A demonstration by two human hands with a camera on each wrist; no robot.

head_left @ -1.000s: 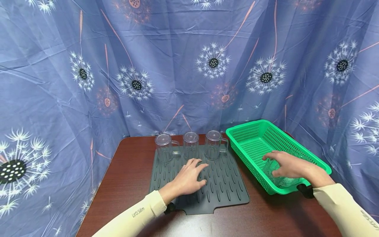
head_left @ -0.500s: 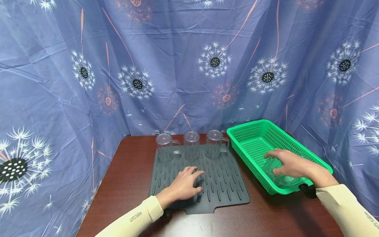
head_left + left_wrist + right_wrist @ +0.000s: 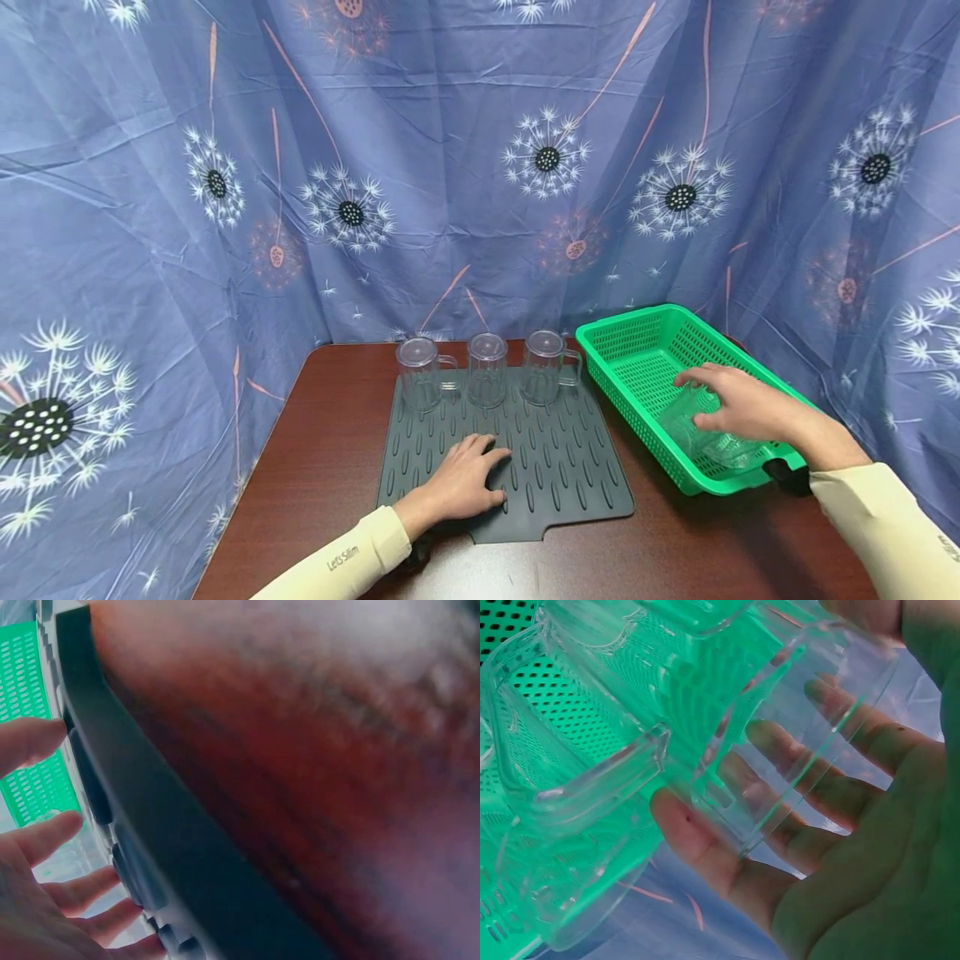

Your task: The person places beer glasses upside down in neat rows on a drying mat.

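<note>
- We see the right hand [image 3: 738,404] reaching into the green basket [image 3: 636,417], its fingers curved round a clear glass mug [image 3: 678,419], with the thumb on the opposite side; the right wrist view shows the fingers through the glass.
- That mug is inside the basket, at its near end. We take the step in hand to be getting a secure hold on it; how firmly the fingers press, we cannot tell.
- Another glass piece [image 3: 727,452] lies in the basket just beside it, and in the right wrist view a thick handle [image 3: 592,776] shows close by; we cannot tell for sure which piece it belongs to.
- Our left hand [image 3: 459,483] is spread over the near left part of the gray mat [image 3: 562,467], holding nothing. Whether its fingertips touch the mat, we cannot tell.
- At the mat's far edge we have three mugs standing upside down in a row: left mug [image 3: 422,375], middle mug [image 3: 487,371] and right mug [image 3: 542,367]. The outer two have handles pointing right.
- The next move, as we judge it, calls for a firm, even grip and a straight lift, keeping the glass from knocking its neighbor or the basket rim.
</note>
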